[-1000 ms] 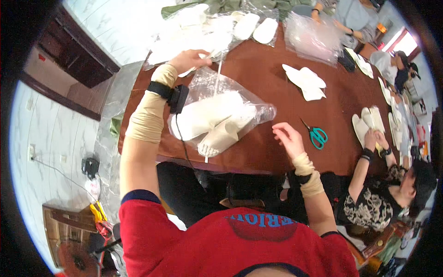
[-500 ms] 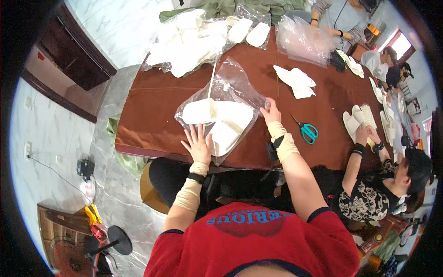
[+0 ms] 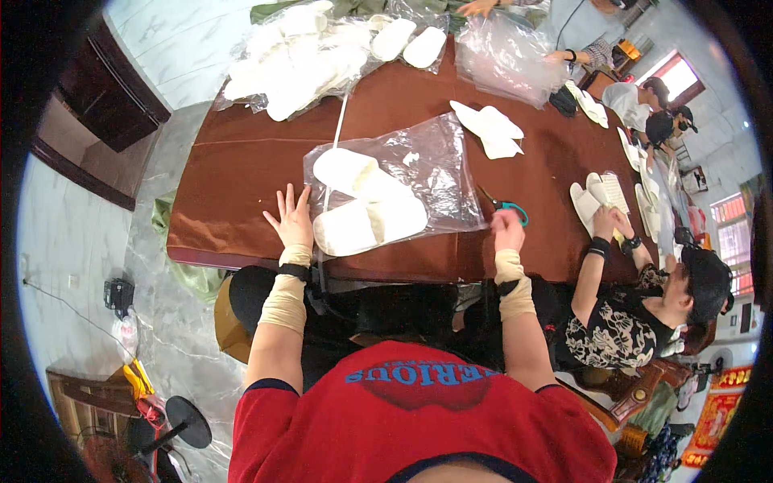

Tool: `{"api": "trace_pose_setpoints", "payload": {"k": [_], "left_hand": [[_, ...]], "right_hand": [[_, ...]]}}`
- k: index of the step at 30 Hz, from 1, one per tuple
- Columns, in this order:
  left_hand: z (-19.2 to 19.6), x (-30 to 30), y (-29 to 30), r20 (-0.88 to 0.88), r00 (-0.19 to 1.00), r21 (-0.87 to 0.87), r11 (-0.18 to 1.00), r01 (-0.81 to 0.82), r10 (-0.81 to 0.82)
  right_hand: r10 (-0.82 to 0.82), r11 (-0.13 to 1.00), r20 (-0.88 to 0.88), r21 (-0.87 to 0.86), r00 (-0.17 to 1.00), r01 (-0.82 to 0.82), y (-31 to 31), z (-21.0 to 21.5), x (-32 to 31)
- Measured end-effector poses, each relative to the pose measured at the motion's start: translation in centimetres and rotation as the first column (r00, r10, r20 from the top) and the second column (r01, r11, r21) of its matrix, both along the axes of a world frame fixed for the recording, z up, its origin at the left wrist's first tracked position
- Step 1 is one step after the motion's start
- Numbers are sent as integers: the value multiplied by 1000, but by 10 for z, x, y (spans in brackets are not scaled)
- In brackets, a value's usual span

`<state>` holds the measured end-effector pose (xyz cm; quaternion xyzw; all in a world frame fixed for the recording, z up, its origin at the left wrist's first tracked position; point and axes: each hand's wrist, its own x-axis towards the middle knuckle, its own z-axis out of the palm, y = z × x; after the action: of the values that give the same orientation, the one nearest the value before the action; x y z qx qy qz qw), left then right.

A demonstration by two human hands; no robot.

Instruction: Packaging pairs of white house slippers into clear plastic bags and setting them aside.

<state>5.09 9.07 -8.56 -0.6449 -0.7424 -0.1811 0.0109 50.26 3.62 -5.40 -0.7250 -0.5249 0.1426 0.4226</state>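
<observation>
brown cloth covers the long table [image 3: 241, 161], which stands on a pale marble floor [image 3: 88, 266]. near the front edge lies a clear plastic bag [image 3: 431, 165] with white slippers [image 3: 366, 211] inside it, stacked toward the bag's left half.

the left hand [image 3: 291, 217] rests flat on the cloth with fingers spread wide, just beside the bag's left edge and close to the lower slipper; it holds nothing. the right hand [image 3: 507, 231] sits at the bag's lower right corner, curled into a loose fist. whether it grips the plastic cannot be told. both wrists are wrapped in tan bands.

scissors [image 3: 506, 207] with teal handles lie on the cloth just above the right hand, touching or nearly touching the bag's right edge.

further back, a folded pair of white slippers [image 3: 491, 129] lies loose on the cloth. a heap of bagged slippers [image 3: 298, 56] fills the far left end, and a pile of empty clear bags [image 3: 507, 52] sits at the far right.

a seated person [image 3: 636, 314] in a flowered top on the right reaches toward more slippers [image 3: 586, 197] at that side of the table.
</observation>
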Motion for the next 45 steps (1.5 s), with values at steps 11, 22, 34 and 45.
{"api": "trace_pose_setpoints", "payload": {"k": [11, 22, 34, 45], "left_hand": [[5, -2, -30, 135, 984, 27, 993, 117, -120], [0, 14, -21, 142, 990, 94, 996, -3, -11], [3, 15, -22, 90, 996, 147, 989, -21, 7], [0, 16, -20, 84, 996, 138, 990, -30, 19]], "right_hand": [[-78, 994, 542, 109, 837, 22, 68, 19, -1], [500, 452, -501, -545, 707, -706, 85, 42, -85], [556, 545, -496, -389, 667, -743, 98, 24, -146], [387, 500, -736, -338, 555, -797, 88, 34, -136]]}}
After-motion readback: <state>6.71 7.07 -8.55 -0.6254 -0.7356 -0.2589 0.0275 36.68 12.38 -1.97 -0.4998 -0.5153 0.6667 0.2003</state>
